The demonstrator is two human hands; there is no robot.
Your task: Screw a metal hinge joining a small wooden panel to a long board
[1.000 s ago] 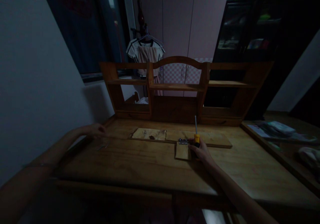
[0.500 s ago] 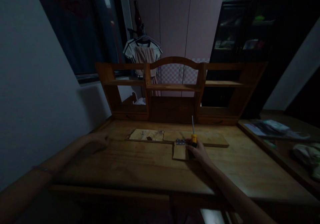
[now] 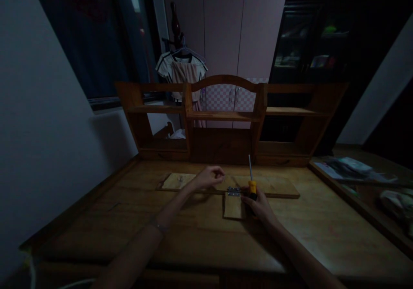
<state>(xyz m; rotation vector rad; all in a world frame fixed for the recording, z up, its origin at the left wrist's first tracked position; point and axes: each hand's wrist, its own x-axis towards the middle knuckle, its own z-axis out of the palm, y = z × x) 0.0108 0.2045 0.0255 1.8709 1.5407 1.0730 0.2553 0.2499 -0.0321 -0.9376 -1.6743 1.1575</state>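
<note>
A screwdriver (image 3: 252,187) with a yellow and black handle is in my right hand (image 3: 260,205), its metal shaft pointing up and away. The fingers of that hand also rest by a small metal hinge (image 3: 233,191). This hinge lies where a small wooden block (image 3: 234,207) meets a long wooden board (image 3: 271,186) on the desk. My left hand (image 3: 209,177) hovers over the board, just left of the hinge, with thumb and fingertips pinched together. Whatever the pinch holds is too small to make out. The left forearm hides part of the board's stained left portion.
Everything lies on a wooden desk (image 3: 145,233). A wooden shelf unit (image 3: 222,116) stands along its back edge. At the right, papers and a plastic packet (image 3: 355,165) lie beyond a raised wooden edge (image 3: 351,207). A wall (image 3: 61,151) borders the left side.
My left hand has come from the left part of the desk rightward to above the board, near the hinge. My right hand keeps the screwdriver in nearly the same place.
</note>
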